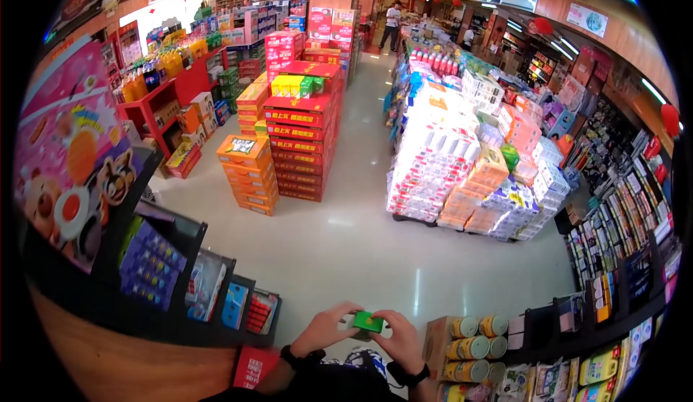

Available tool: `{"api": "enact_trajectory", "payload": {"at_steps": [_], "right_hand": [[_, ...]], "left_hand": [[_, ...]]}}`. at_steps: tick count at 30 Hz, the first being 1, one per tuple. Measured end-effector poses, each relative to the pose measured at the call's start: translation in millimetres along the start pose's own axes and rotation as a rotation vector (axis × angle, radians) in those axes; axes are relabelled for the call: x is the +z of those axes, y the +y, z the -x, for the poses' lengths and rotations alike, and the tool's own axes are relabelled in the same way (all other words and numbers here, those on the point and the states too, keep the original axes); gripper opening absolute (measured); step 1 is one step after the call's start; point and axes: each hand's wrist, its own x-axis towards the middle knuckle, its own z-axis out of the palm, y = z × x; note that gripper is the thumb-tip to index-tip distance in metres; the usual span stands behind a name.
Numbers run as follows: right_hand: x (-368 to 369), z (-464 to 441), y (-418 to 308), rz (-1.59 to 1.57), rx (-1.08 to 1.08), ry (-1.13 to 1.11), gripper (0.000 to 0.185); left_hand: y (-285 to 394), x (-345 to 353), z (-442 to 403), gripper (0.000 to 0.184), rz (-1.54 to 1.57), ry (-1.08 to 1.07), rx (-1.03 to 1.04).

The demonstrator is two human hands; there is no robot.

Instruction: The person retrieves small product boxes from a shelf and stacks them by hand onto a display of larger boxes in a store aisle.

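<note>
A small green box (369,322) is held in front of my body, low in the head view. My left hand (326,330) grips it from the left, thumb and fingers curved at its side. From the opposite side my right hand (401,340) pinches its right edge. The box's green top faces up, with small marks too fine to read. Both wrists wear dark bands. Farther ahead, similar green boxes (309,85) and yellow boxes (286,85) sit on a tall stack of red cartons (296,149).
Orange cartons (249,174) are stacked beside the red ones. A large pile of wrapped packs (440,142) stands right of the aisle. Dark shelving (191,243) borders my left; yellow-lidded cans (465,348) are close on my right. A person (390,26) stands far down the aisle.
</note>
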Motion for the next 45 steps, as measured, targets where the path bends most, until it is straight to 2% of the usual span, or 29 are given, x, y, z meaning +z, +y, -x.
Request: {"api": "enact_trajectory", "payload": {"at_steps": [5, 8, 12, 16, 20, 23, 26, 33, 36, 39, 42, 45], "right_hand": [[9, -64, 30, -0.002, 0.083, 0.017, 0.038], [17, -106, 78, 0.07, -0.013, 0.04, 0.04], [7, -171, 121, 0.121, -0.033, -0.077, 0.036], [-29, -252, 138, 0.136, -0.068, -0.129, 0.036], [-63, -327, 165, 0.159, -0.107, -0.12, 0.036], [-68, -381, 183, 0.147, -0.143, -0.158, 0.037], [-68, -429, 195, 0.153, -0.208, -0.194, 0.037], [-37, -527, 210, 0.185, -0.21, -0.324, 0.036], [-19, -577, 208, 0.172, -0.254, -0.252, 0.036], [-14, -627, 199, 0.183, -0.274, -0.227, 0.037], [-11, -695, 195, 0.207, -0.311, -0.186, 0.039], [6, -762, 203, 0.248, -0.337, -0.214, 0.04]], "left_hand": [[-24, -25, -76, 0.05, -0.094, -0.072, -0.039], [-48, -24, -124, 0.051, -0.159, -0.144, -0.064], [-73, -25, -192, 0.047, -0.27, -0.213, -0.046], [-64, -34, -274, 0.044, -0.407, -0.248, 0.007], [-58, -40, -350, 0.042, -0.423, -0.15, 0.08], [-59, -49, -390, 0.041, -0.501, -0.133, 0.002], [-75, -58, -420, 0.041, -0.494, -0.045, 0.012], [-126, -106, -486, 0.042, -0.544, -0.05, -0.055], [-154, -138, -522, 0.041, -0.478, -0.081, -0.104], [-166, -182, -567, 0.04, -0.426, -0.047, -0.014], [-161, -227, -619, 0.043, -0.41, -0.097, -0.034], [-206, -263, -668, 0.041, -0.474, 0.003, 0.059]]}}
